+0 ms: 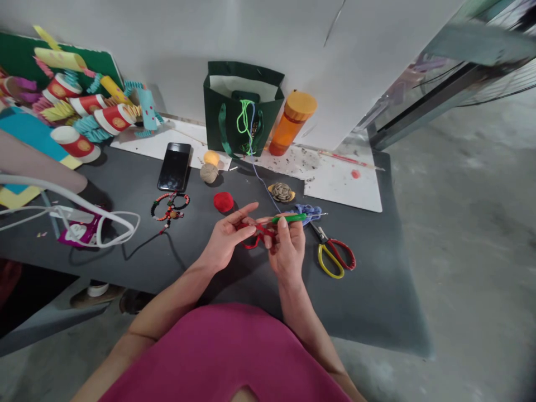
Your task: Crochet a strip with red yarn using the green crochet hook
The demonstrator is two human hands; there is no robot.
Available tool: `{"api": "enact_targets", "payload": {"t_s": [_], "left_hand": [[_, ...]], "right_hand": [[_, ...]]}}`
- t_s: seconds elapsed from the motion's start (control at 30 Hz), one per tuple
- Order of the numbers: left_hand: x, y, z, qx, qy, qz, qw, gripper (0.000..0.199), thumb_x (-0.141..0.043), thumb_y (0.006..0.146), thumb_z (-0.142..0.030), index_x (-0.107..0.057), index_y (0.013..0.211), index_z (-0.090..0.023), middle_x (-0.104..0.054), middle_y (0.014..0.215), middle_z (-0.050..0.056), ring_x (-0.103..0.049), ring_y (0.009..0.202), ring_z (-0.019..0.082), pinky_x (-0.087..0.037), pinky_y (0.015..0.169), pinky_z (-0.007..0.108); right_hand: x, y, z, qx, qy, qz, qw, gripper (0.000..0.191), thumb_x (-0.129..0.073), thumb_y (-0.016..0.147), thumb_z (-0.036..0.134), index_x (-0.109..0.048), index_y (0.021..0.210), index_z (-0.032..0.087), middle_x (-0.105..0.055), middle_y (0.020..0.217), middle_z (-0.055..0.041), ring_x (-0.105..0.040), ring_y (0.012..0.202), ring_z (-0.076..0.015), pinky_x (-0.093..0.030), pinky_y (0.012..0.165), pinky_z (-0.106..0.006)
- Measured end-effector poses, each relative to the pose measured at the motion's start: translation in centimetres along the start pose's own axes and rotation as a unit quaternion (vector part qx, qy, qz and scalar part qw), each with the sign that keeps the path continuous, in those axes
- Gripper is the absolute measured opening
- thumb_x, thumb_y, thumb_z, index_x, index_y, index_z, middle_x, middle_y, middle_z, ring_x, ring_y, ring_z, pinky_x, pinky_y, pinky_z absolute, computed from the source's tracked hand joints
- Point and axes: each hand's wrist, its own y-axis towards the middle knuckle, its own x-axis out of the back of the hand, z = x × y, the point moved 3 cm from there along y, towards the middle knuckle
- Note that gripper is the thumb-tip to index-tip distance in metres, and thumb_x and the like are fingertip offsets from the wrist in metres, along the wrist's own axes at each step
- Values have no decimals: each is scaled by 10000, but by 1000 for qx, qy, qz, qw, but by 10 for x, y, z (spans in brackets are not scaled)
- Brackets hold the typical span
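Note:
Between my two hands runs a strand of red yarn (252, 243), looped near the fingertips. My left hand (221, 243) pinches it between thumb and fingers, the index finger stretched out. In my right hand (288, 254) is a green-handled crochet hook (295, 218), its metal tip pointing right; those fingers also touch the red yarn. A red ball of yarn (223, 201) lies just beyond my left hand. Past my right hand are a bundle of blue-purple yarn (310, 211) and a brownish, flower-like coiled piece (282, 192). Scissors (337, 258) with red and yellow handles lie to the right.
At the back stand a dark green paper bag (213, 120) with yarn hanging over it and an orange bottle (288, 127). Leftward lie a phone (175, 166), yellow and beige balls (209, 168), a beaded bracelet (170, 206), a white cable (125, 240) and paper-cup crafts (79, 142).

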Motion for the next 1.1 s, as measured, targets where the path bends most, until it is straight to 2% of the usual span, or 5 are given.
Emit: {"api": "enact_targets", "payload": {"t_s": [0.2, 0.4, 0.67, 0.93, 1.1], "left_hand": [[-1, 0, -2, -2, -8, -12, 1000, 480, -928, 650, -220, -824, 1118, -253, -662, 777, -23, -587, 727, 81, -478, 752, 226], [1, 0, -1, -4, 1, -9, 1000, 467, -900, 686, -205, -816, 1144, -237, -653, 786, -20, -571, 736, 78, -457, 762, 231], [3, 2, 1, -8, 6, -5, 1000, 483, -899, 688, -230, -808, 1162, -239, -651, 776, -28, -565, 724, 70, -450, 739, 219], [3, 3, 1, -12, 9, 6, 1000, 498, -918, 665, -238, -811, 1151, -265, -653, 814, -21, -591, 780, 91, -477, 790, 243], [3, 3, 3, -12, 7, 15, 1000, 501, -912, 677, -212, -806, 1162, -280, -660, 824, -26, -598, 795, 95, -466, 823, 256]], "right_hand": [[1, 0, 2, -3, 29, 10, 1000, 282, -700, 922, 512, -543, 964, 282, -734, 693, 58, -517, 401, -95, -351, 349, -207], [3, 0, 4, -4, 24, 35, 999, 244, -653, 957, 495, -520, 989, 293, -767, 749, 45, -536, 402, -105, -353, 364, -232], [-1, -2, 13, -15, 19, 13, 1000, 311, -688, 921, 560, -537, 955, 290, -761, 734, 48, -543, 403, -95, -392, 366, -213], [0, -1, 10, -40, 28, -26, 998, 388, -784, 822, 588, -577, 914, 273, -699, 666, 71, -520, 399, -68, -367, 331, -168], [0, 0, 9, -35, 35, -27, 998, 421, -816, 785, 598, -595, 891, 255, -648, 628, 88, -500, 386, -52, -364, 321, -149]]}}
